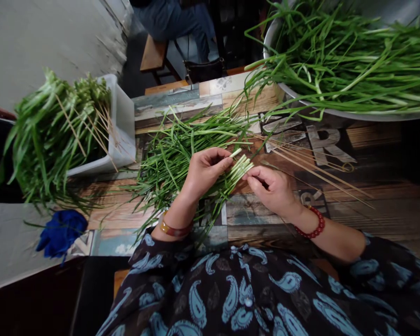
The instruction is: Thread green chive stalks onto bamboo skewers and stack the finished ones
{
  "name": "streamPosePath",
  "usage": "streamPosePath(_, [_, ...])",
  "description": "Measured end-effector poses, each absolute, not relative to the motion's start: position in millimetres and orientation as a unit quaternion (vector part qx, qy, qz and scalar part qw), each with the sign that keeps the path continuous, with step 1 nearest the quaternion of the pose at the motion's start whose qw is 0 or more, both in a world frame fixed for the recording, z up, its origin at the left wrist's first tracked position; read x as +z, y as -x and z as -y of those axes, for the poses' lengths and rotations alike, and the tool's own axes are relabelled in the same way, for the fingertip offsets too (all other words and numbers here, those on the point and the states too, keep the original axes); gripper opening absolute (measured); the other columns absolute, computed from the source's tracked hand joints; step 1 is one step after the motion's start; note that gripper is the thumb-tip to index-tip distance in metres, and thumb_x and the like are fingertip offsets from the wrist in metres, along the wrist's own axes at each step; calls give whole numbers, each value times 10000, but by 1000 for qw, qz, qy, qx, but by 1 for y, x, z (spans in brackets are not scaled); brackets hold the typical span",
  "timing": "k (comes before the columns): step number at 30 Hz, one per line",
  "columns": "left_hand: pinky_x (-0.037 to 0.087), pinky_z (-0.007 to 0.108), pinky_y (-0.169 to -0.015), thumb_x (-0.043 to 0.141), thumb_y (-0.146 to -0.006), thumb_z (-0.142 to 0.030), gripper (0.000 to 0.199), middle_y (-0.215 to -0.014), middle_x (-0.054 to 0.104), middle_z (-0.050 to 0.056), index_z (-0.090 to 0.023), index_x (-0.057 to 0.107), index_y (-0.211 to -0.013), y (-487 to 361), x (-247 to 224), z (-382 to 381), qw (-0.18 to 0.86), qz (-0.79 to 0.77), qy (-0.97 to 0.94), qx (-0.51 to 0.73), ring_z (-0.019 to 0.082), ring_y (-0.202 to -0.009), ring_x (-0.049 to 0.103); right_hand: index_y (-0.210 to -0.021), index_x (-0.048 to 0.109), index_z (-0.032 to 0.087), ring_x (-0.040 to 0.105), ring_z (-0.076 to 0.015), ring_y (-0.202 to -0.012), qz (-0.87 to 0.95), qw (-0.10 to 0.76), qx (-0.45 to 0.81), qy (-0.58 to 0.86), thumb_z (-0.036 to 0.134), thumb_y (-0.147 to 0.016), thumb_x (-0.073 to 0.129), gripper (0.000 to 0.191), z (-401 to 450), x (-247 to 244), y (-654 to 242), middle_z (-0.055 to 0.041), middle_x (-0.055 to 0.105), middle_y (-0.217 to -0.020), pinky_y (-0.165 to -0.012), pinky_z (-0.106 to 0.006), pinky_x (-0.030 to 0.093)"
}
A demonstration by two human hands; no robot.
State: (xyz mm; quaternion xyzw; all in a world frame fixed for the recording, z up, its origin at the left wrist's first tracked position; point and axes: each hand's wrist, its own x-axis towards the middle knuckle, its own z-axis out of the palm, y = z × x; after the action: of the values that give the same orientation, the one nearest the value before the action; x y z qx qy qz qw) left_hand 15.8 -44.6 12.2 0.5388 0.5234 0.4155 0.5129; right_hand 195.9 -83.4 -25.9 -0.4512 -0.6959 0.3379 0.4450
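My left hand (210,169) is closed, with thumb and forefinger pinching a green chive stalk (235,153) by its pale cut end. Beneath those fingers a row of chive stalks (241,169) lies side by side, pale ends pointing right. My right hand (271,187) is closed at the lower end of this row, fingertips touching it. A thin bamboo skewer (287,227) seems to run out below the right palm; most of it is hidden by the hand. Loose chives (182,144) spread over the table beyond and left of my left hand.
Several bamboo skewers (322,173) lie on the patterned table (378,205) at right. A metal basin (294,95) heaped with chives stands back right. At left, a white plastic tub (124,126) holds leafy greens and skewers. A blue cloth (62,232) lies front left. Another person (175,21) sits beyond.
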Motion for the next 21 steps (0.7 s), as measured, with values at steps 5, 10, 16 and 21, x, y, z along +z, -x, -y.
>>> streamPosePath(5, [421, 214, -539, 777, -684, -279, 172, -673, 661, 9, -140, 699, -749, -17, 11, 46, 510, -528, -533, 419, 91, -572, 544, -809, 655, 200, 595, -124, -568, 701, 441, 334, 450, 125, -834, 533, 145, 83, -26, -195, -3, 706, -717, -550, -227, 456])
streamPosePath(10, [419, 208, -542, 777, -681, -277, 182, -679, 667, 14, -128, 693, -743, -16, 10, 46, 510, -528, -535, 419, 89, -578, 545, -807, 657, 191, 588, -118, -558, 702, 439, 336, 449, 115, -830, 536, 144, 83, -26, -195, -6, 705, -712, -550, -222, 453])
streamPosePath(16, [393, 190, -525, 775, -678, -281, 189, -654, 648, 0, -123, 684, -725, -16, 12, 46, 501, -540, -534, 415, 70, -551, 508, -811, 660, 192, 607, -119, -584, 700, 441, 335, 451, 126, -831, 537, 141, 84, -27, -195, -2, 710, -722, -574, -218, 467])
streamPosePath(21, [387, 187, -515, 772, -674, -281, 187, -648, 645, 1, -125, 680, -716, -17, 13, 46, 496, -545, -532, 417, 72, -547, 507, -809, 662, 197, 631, -130, -611, 697, 438, 339, 455, 124, -823, 536, 146, 84, -28, -195, -6, 718, -734, -594, -224, 475])
